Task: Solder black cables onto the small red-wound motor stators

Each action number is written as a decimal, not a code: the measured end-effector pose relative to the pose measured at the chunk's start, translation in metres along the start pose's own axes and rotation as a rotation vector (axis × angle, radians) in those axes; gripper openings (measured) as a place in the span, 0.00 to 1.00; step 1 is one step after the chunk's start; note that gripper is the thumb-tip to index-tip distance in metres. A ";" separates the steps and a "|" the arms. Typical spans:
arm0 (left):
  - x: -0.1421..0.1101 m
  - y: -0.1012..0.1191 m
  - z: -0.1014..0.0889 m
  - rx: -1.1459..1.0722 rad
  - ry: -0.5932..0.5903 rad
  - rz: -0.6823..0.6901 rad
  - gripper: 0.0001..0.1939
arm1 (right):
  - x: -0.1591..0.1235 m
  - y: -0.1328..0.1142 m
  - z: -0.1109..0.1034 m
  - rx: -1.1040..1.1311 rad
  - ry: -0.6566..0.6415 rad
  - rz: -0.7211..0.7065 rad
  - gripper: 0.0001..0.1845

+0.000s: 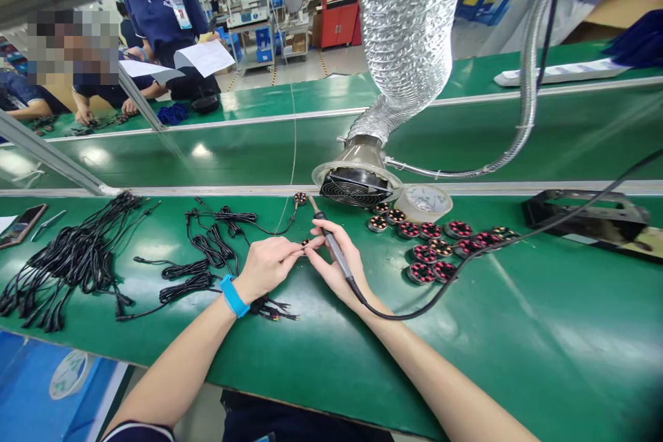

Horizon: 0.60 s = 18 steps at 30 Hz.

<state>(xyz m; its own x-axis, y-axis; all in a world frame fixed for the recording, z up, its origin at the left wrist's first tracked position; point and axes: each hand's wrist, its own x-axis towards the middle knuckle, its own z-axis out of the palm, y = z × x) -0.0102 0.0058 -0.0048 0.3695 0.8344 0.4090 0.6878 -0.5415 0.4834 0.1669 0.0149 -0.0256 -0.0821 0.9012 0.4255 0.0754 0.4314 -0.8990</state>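
My right hand [344, 266] is closed round the grey handle of a soldering iron [338, 254], whose tip points up and away from me. Its thumb and a fingertip also meet my left fingertips. My left hand [269, 264], with a blue wristband, is closed in a pinch at a small motor stator [305, 242], mostly hidden by the fingers. Just beyond, another stator [300, 199] lies with a black cable [259, 222] running to it. Several stators with red and copper windings [423, 253] sit to the right of my right hand.
A fume extractor hood [357, 176] hangs over the bench, beside a translucent tub [423, 204]. Bundled black cables [77, 259] cover the left side. The iron's cord [445, 286] crosses to the right, near a black metal holder [585, 217]. Co-workers [166, 21] are at the far bench.
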 end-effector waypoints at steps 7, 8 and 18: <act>0.007 0.007 -0.004 -0.432 -0.035 -0.346 0.10 | 0.000 0.005 0.001 0.038 0.004 0.042 0.22; 0.007 0.005 -0.004 -0.478 -0.052 -0.393 0.10 | -0.001 0.006 0.001 0.052 0.009 0.055 0.22; 0.009 0.002 -0.002 -0.598 -0.096 -0.487 0.10 | -0.003 -0.004 0.004 -0.062 0.038 -0.009 0.24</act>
<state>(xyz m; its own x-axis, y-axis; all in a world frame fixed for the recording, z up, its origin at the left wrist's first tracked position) -0.0070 0.0120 0.0009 0.1831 0.9830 -0.0124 0.3427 -0.0519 0.9380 0.1628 0.0102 -0.0238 -0.0454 0.8976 0.4386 0.1365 0.4405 -0.8873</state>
